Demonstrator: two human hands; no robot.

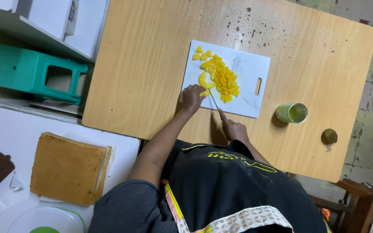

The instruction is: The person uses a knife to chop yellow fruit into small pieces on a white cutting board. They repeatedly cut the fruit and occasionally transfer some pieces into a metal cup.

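- A curved yellow fruit slice (203,81) lay on the white rectangular plastic cutting board (247,71) just above the centre of the frame, beside a heap of diced yellow fruit pieces (224,80) spread toward the board's middle.
- The left hand (192,97) rested at the board's lower-left edge, fingers curled and pressed on the slice, apparently to steady it against the blade.
- The right hand (233,128) was closed around the handle of a thin-bladed knife (213,100), the blade angled up-left toward the slice.
- The board sat on a light wooden table (143,64), its handle slot toward the right.
- An opened green metal can (292,113) and its detached round lid (329,136) stood right of the board, well apart from both hands.
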